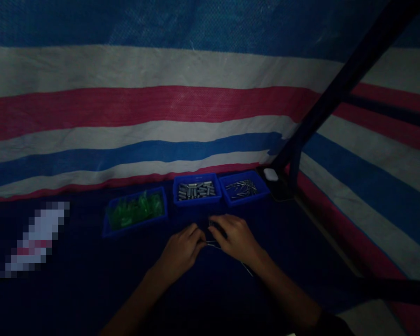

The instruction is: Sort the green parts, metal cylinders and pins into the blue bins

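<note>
The rods (pixel 213 244) are located between the two hands, above the table (pixel 80 284), in front of the middle and right bins. They are thin, bright and apparently metal; the exact count cannot be told. The left hand (pixel 182 247) is closed, with thumb and fingertips pinching the rod ends. The right hand (pixel 238 239) is curled, with thumb and forefinger closed on short upright lengths of rod; a further length shows below its wrist, and whether it belongs to the same piece cannot be told.

Handling: judged by their thinness, the rods should be light and fairly stiff, smooth enough to roll or slip, and liable to bend rather than break. Grip near the ends with the fingertips; keep clear of the tips, which may be sharp.

Beyond the hands stand three blue bins. The right bin (pixel 247 200) holds similar rods, lying crossed. The middle bin (pixel 198 202) holds short metal cylinders (pixel 196 191). The left bin (pixel 135 226) holds green pieces (pixel 137 210), too blurred to identify. A white case (pixel 270 174) rests on a dark pad (pixel 283 190) beside the right bin. A striped tarp (pixel 161 106) forms the backdrop.
</note>
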`<state>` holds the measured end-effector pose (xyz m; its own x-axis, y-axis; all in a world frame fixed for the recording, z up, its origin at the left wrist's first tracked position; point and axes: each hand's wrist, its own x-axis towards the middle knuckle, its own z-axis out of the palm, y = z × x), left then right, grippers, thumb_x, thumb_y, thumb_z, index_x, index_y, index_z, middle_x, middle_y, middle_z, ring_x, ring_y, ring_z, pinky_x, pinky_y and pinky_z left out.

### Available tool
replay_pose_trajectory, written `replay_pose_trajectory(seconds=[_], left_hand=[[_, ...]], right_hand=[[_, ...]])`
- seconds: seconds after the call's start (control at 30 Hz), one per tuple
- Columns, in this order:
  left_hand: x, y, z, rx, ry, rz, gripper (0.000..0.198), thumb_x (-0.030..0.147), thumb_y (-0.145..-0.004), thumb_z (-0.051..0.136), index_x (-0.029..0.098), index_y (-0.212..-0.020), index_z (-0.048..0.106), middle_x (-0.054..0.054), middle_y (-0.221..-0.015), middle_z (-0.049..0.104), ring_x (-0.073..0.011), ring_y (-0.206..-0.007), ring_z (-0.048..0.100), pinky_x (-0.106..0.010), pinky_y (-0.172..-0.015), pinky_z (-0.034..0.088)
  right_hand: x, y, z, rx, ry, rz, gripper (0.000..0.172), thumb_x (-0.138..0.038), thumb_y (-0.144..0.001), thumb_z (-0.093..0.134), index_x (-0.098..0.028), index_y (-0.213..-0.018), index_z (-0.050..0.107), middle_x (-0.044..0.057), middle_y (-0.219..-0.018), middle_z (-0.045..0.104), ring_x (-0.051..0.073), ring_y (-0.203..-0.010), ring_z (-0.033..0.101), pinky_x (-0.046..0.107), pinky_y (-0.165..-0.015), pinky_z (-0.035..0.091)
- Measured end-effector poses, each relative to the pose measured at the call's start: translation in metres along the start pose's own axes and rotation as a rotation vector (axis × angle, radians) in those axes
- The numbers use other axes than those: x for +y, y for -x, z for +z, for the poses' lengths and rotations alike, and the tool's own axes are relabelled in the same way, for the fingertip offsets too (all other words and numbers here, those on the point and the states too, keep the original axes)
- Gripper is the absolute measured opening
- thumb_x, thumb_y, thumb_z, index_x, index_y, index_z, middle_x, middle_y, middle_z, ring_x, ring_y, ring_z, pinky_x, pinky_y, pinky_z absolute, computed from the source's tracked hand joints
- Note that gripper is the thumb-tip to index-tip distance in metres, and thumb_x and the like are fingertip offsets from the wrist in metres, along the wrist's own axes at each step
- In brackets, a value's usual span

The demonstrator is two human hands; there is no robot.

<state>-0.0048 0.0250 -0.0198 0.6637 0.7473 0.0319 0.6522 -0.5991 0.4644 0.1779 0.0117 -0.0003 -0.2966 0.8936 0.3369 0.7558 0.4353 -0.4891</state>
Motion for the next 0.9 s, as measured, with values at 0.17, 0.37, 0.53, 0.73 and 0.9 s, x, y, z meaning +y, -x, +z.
replay_pose_trajectory(seconds=[0.17, 0.37, 0.53, 0.73, 0.9], left_hand=[[0.001, 0.001, -0.004, 0.004, 0.054, -0.018, 0.006, 0.023, -0.086, 0.045, 0.02, -0.089, 0.048, -0.001, -0.089, 0.053, -0.0141, -0.083, 0.054, -0.027, -0.072, 0.043], [0.004, 0.001, -0.008, -0.045, 0.04, 0.001, 0.011, 0.019, -0.086, 0.042, 0.021, -0.087, 0.052, -0.001, -0.092, 0.05, -0.0138, -0.085, 0.052, -0.027, -0.075, 0.043], [0.001, -0.001, -0.003, 0.034, 0.115, -0.07, 0.017, 0.022, -0.09, 0.033, 0.019, -0.086, 0.049, -0.002, -0.089, 0.05, -0.0133, -0.079, 0.052, -0.027, -0.072, 0.043], [-0.004, -0.007, -0.004, 0.282, 0.295, -0.2, 0.031, 0.026, -0.092, 0.027, 0.018, -0.068, 0.045, -0.001, -0.07, 0.048, -0.0132, -0.067, 0.05, -0.026, -0.064, 0.04], [-0.001, -0.005, -0.005, 0.226, 0.313, -0.183, 0.033, 0.028, -0.091, 0.028, 0.017, -0.065, 0.046, -0.001, -0.066, 0.049, -0.0127, -0.063, 0.05, -0.026, -0.062, 0.039]], right_hand=[[0.003, 0.001, -0.002, -0.006, -0.003, 0.029, 0.021, -0.026, -0.086, 0.046, -0.018, -0.1, 0.059, 0.004, -0.093, 0.067, 0.016, -0.084, 0.061, 0.029, -0.077, 0.045], [0.004, 0.0, -0.004, -0.036, -0.01, 0.05, 0.021, -0.026, -0.086, 0.046, -0.018, -0.1, 0.059, 0.004, -0.094, 0.067, 0.016, -0.085, 0.061, 0.029, -0.078, 0.045], [0.001, 0.001, -0.006, -0.055, -0.02, -0.035, 0.021, -0.028, -0.085, 0.049, -0.018, -0.1, 0.059, 0.004, -0.089, 0.067, 0.016, -0.082, 0.061, 0.029, -0.074, 0.045], [-0.005, 0.003, -0.001, -0.046, 0.03, -0.138, 0.018, -0.03, -0.084, 0.051, -0.02, -0.097, 0.058, 0.002, -0.087, 0.067, 0.015, -0.078, 0.06, 0.028, -0.072, 0.043], [-0.011, 0.004, 0.004, 0.008, 0.117, -0.173, 0.015, -0.025, -0.086, 0.045, -0.02, -0.081, 0.059, 0.001, -0.07, 0.064, 0.014, -0.067, 0.058, 0.028, -0.065, 0.04]])
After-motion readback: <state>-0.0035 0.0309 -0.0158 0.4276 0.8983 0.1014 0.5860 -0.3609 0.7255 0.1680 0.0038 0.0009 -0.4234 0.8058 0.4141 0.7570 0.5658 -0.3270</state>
